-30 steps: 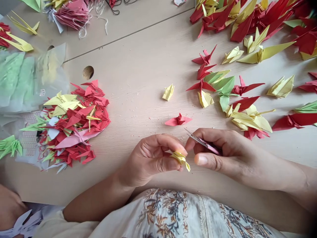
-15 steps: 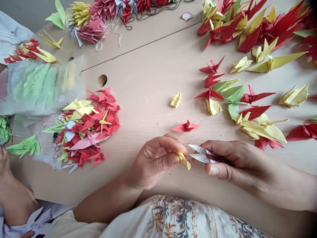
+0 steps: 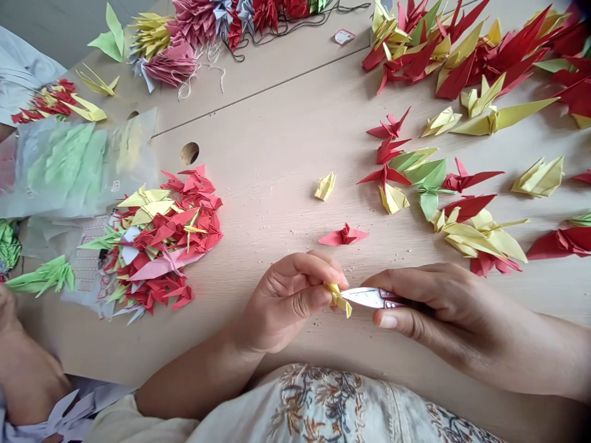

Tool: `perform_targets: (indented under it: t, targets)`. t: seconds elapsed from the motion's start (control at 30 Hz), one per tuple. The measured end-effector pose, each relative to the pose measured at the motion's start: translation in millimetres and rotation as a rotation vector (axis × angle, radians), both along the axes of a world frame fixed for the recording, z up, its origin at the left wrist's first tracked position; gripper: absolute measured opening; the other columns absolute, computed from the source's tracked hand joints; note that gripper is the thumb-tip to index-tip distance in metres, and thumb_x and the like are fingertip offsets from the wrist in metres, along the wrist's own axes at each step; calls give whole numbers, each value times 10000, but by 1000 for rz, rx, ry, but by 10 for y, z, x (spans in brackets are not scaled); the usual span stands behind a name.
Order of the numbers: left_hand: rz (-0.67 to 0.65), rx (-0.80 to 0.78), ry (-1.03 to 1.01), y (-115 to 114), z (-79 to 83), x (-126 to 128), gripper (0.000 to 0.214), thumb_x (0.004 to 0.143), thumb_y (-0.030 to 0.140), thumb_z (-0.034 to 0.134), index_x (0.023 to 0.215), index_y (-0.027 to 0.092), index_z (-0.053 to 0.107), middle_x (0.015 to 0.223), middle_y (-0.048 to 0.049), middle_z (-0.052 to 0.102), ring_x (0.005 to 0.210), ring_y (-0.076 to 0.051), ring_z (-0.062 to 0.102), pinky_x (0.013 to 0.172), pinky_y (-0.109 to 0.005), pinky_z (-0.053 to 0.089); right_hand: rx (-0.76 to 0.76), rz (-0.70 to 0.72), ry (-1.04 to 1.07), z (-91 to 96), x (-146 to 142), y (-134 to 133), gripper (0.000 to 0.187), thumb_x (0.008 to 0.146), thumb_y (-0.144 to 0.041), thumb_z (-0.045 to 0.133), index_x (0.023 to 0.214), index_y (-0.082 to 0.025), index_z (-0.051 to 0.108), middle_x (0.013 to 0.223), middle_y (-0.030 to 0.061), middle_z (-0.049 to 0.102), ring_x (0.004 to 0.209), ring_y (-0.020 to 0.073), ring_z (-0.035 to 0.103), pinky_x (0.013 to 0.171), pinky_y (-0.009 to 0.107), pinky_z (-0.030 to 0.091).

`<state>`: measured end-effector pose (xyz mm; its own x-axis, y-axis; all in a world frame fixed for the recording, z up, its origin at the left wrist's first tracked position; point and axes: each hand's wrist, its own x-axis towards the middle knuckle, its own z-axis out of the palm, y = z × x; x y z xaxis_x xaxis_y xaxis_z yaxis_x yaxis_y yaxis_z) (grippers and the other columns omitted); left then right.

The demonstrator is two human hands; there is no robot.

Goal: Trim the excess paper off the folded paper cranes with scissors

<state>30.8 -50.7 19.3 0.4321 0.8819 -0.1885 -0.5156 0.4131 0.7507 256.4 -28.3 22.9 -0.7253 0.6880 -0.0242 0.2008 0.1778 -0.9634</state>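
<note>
My left hand [image 3: 289, 298] pinches a small folded yellow paper crane [image 3: 338, 298] between thumb and fingers, just above the table's near edge. My right hand [image 3: 429, 301] is closed round a small pair of thread snips [image 3: 369, 297], whose blades are together and touch the yellow crane. A red paper crane [image 3: 343, 235] lies on the wooden table [image 3: 268, 166] just beyond my hands, and a small yellow folded piece [image 3: 325, 186] lies farther back.
A heap of small red, yellow and green cranes [image 3: 159, 240] lies at the left beside clear plastic bags [image 3: 69, 163]. Larger cranes [image 3: 457, 203] spread over the right side and far right corner. Strung crane bundles [image 3: 184, 37] lie at the back. Another person's arm [image 3: 23, 369] shows at the lower left.
The snips came to the yellow crane with blades apart half a second ago; now the blades have closed on its tip. The view also shifted slightly.
</note>
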Motion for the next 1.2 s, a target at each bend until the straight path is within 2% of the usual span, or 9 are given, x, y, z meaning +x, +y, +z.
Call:
perform_targets:
  t: [0.23, 0.4, 0.63, 1.2]
  targets:
    - [3, 9, 42, 9, -7, -14, 118, 912, 159, 751, 951, 261, 797, 896, -2, 695, 762, -84, 620, 701, -197, 526, 125, -29, -23, -21, 7, -23, 326, 1069, -417, 520, 928, -172, 684, 764, 71, 746, 591, 143, 661, 514, 230, 454]
    - [-12, 15, 29, 14, -6, -11, 124, 928, 177, 743, 991, 265, 803, 911, -3, 687, 786, -81, 619, 722, -198, 518, 194, 25, -62, -10, 11, -31, 313, 1095, -353, 464, 928, -173, 658, 813, 75, 761, 633, 152, 702, 522, 237, 474]
    - [-17, 8, 30, -4, -18, -28, 146, 927, 152, 726, 998, 246, 811, 884, -15, 657, 754, -90, 591, 669, -203, 486, 195, 18, -55, -39, 37, -65, 326, 1109, -387, 441, 1099, -151, 666, 784, 31, 730, 640, 136, 690, 546, 251, 460]
    - [-21, -71, 32, 8, 12, 16, 21, 898, 206, 780, 910, 224, 779, 805, 8, 646, 679, -77, 614, 623, -193, 485, 266, 0, -47, -112, 47, -73, 299, 1109, -384, 449, 1154, -175, 659, 843, 51, 766, 664, 144, 702, 569, 273, 440]
